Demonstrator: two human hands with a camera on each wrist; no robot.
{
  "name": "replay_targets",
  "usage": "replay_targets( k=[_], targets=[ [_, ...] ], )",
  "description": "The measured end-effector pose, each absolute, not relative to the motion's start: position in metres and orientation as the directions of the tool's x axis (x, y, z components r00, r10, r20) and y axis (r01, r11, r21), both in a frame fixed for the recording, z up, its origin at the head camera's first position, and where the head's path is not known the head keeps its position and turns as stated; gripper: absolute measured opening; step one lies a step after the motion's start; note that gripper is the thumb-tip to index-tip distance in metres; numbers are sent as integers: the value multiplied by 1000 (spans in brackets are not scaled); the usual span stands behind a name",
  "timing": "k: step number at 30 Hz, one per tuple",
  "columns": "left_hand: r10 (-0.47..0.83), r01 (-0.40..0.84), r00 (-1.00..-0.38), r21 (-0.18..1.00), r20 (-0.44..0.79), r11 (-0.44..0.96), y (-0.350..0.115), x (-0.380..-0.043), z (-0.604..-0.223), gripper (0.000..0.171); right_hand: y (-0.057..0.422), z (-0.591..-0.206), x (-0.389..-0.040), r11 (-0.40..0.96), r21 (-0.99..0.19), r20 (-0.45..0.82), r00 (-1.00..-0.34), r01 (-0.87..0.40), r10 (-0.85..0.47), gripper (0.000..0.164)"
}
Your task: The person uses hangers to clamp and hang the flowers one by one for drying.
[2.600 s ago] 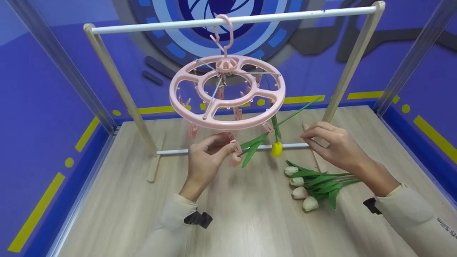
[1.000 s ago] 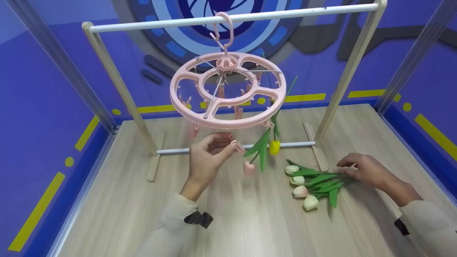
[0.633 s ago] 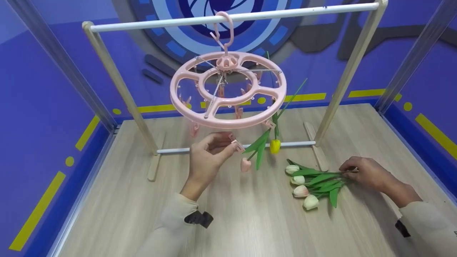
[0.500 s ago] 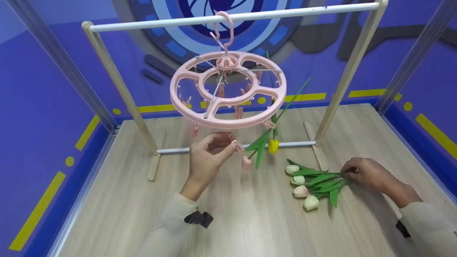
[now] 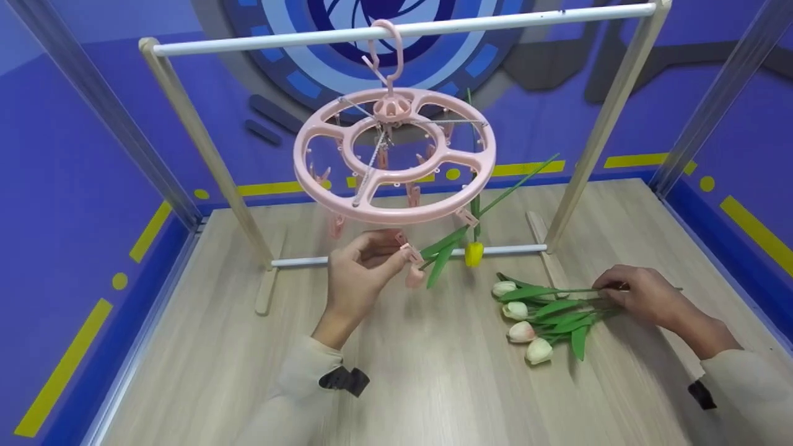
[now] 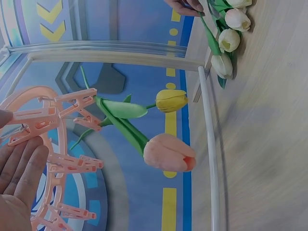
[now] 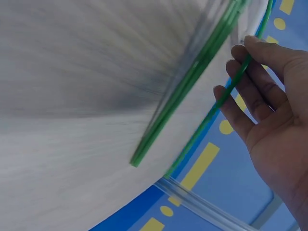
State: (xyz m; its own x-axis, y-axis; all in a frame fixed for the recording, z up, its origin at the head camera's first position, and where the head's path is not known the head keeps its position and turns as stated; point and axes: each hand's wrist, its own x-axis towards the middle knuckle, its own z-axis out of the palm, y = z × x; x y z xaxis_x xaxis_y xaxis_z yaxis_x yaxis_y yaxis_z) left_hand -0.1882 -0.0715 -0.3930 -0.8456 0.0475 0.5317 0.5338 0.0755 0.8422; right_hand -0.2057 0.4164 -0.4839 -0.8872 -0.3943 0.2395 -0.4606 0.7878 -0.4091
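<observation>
My left hand [image 5: 361,275] pinches a pink clothespin [image 5: 410,251] on the round pink clip hanger [image 5: 396,215]. In the left wrist view this clothespin [image 6: 36,122] lies between thumb and fingers. A pink tulip [image 6: 166,151] and a yellow tulip [image 6: 172,100] hang head down from other clips close by. At the right my right hand [image 5: 647,297] pinches the stem of a white tulip [image 5: 503,288], the farthest of the bunch. The right wrist view has this stem [image 7: 204,118] between thumb and fingers, apart from the other green stems [image 7: 187,86].
Several pale tulips [image 5: 539,351] lie on the wooden tabletop [image 5: 433,384]. The hanger hooks over the white bar [image 5: 495,25] of a rack with wooden posts [image 5: 610,118]. Its lower bar [image 5: 517,250] crosses behind the hands. Blue printed walls stand around.
My right hand has moved from beside the hanger down to the bunch, taken hold of a stem and raised it slightly. The pink tulip swings; my left hand stays at its clothespin.
</observation>
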Motion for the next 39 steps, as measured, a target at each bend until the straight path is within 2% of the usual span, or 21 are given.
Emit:
replay_targets(
  k=[14,27,39],
  targets=[
    [44,544,-839,830,543,122,-72,-187,-393,27,395,-455,-201,732,-380,369,-818,-566,-441,28],
    [37,536,-843,836,536,118,-70,-186,-393,29,356,-423,-192,612,-324,482,-683,-721,-549,36],
    [58,550,-835,829,547,100,-65,-187,-390,26,320,-400,-187,529,-306,510,-605,-792,-611,36]
  ],
)
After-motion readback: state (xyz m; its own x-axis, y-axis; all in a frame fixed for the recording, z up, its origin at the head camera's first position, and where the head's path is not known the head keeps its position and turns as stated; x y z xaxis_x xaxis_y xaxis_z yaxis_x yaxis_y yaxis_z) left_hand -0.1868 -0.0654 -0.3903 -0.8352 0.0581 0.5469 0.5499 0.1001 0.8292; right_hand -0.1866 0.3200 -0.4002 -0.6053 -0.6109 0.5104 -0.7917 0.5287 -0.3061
